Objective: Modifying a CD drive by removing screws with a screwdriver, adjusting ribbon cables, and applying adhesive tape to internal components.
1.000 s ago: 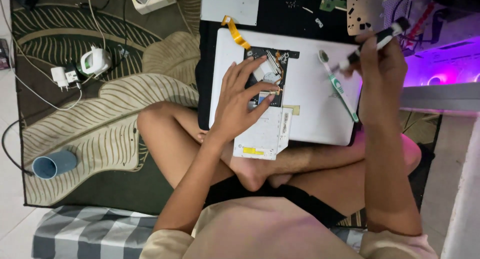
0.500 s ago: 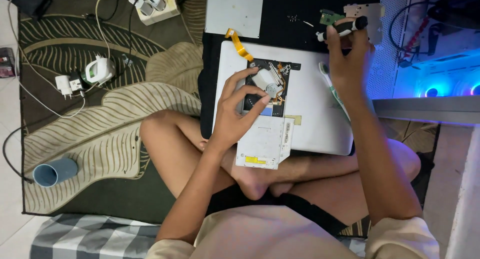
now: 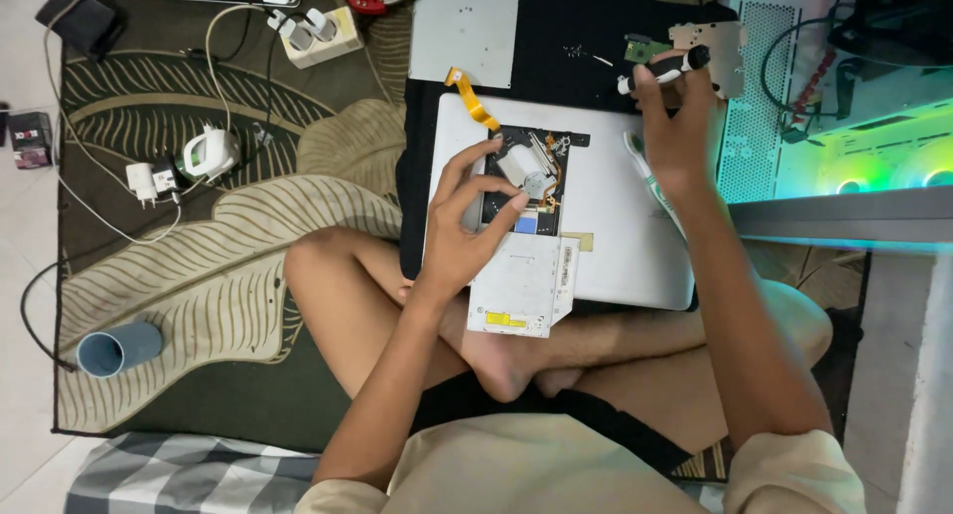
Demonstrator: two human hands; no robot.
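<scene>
Head view of a seated person working over a dismantled optical drive (image 3: 524,182) that lies open on the lid of a silver laptop (image 3: 615,226), itself across the crossed legs; the left hand (image 3: 467,226) rests on the drive, its fingers (image 3: 516,201) spread and pinching at the exposed mechanism beside the small white block, thumb on the near edge; the right hand (image 3: 680,117) is raised over the far corner of the laptop, fingers clenched around a black-and-white screwdriver (image 3: 660,70); the drive's detached metal cover (image 3: 524,286) lies just below the mechanism, overhanging the laptop's front edge. Done well, the step seems to call for a steady left hand that keeps the drive flat while the tool comes in upright, and for a light touch near the orange ribbon cable (image 3: 469,97), which would tear easily. Counts: one drive, one cover, one laptop, one screwdriver, one loose grey plate (image 3: 465,30) beyond the laptop, one blue cup (image 3: 119,347) lying on the leaf-pattern rug (image 3: 199,236), one power strip (image 3: 318,30), two white plug adapters (image 3: 184,167) close together.
</scene>
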